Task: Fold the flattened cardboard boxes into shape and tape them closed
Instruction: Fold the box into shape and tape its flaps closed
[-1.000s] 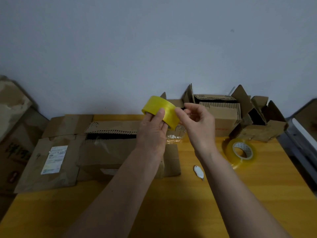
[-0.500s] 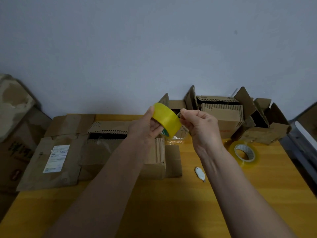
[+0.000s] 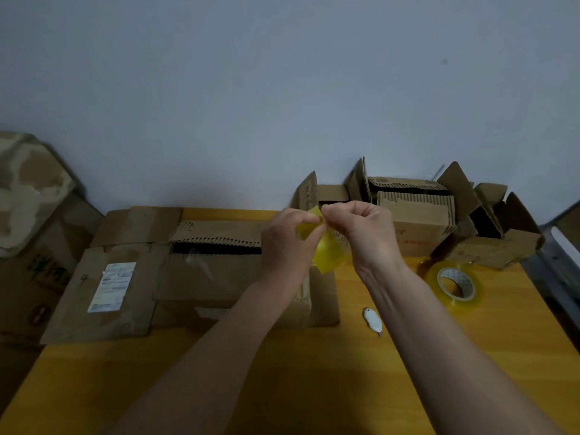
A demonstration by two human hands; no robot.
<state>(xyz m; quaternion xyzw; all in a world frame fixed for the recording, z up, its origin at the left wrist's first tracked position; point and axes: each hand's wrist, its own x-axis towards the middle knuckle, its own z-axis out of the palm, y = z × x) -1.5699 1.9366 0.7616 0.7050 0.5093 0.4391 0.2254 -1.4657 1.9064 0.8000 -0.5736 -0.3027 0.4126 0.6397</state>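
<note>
Head view: both hands, left (image 3: 284, 243) and right (image 3: 365, 233), pinched yellow tape (image 3: 324, 254) over a yellow table (image 3: 314, 381) by a plain wall (image 3: 282, 89).

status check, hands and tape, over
Left hand grips yellow tape roll. Right hand pinches its top edge. Box below untaped. Nothing in the way.

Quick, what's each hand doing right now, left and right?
Left hand: fingers curled, gripping the yellow tape roll.
Right hand: pinching at the top edge of the same roll.
</note>
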